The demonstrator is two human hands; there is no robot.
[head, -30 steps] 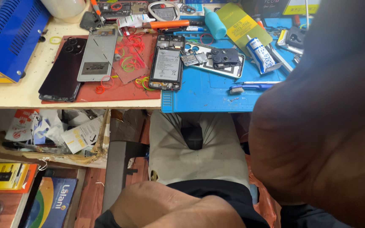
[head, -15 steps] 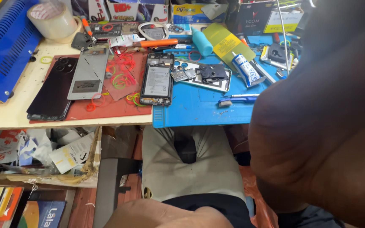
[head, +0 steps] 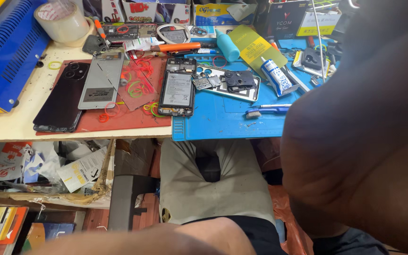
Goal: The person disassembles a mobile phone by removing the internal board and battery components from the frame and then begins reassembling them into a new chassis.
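Observation:
A large blurred stretch of bare skin, my right arm or hand [head: 364, 156], fills the right side close to the camera; no fingers show. My left hand is not visible. On the bench an opened phone with its battery exposed [head: 177, 93] lies where the red mat [head: 133, 118] meets the blue mat [head: 223, 120]. A black phone [head: 62, 97] and a grey back cover [head: 101, 80] lie on the red mat among coloured rubber bands. A camera module part [head: 240, 80], a glue tube [head: 276, 76] and a small brush [head: 265, 110] rest on the blue mat.
A blue machine [head: 5, 52] and a tape roll [head: 62, 21] stand at the left. Boxes [head: 213, 10] line the back. An orange-handled tool [head: 175, 46] and a teal bottle [head: 226, 46] lie nearby. Under the bench sit a cluttered shelf [head: 48, 170] and grey cloth [head: 213, 189].
The view has swung so the bench sits lower and further right in frame, showing more of the back boxes. The blurred arm stays at the right.

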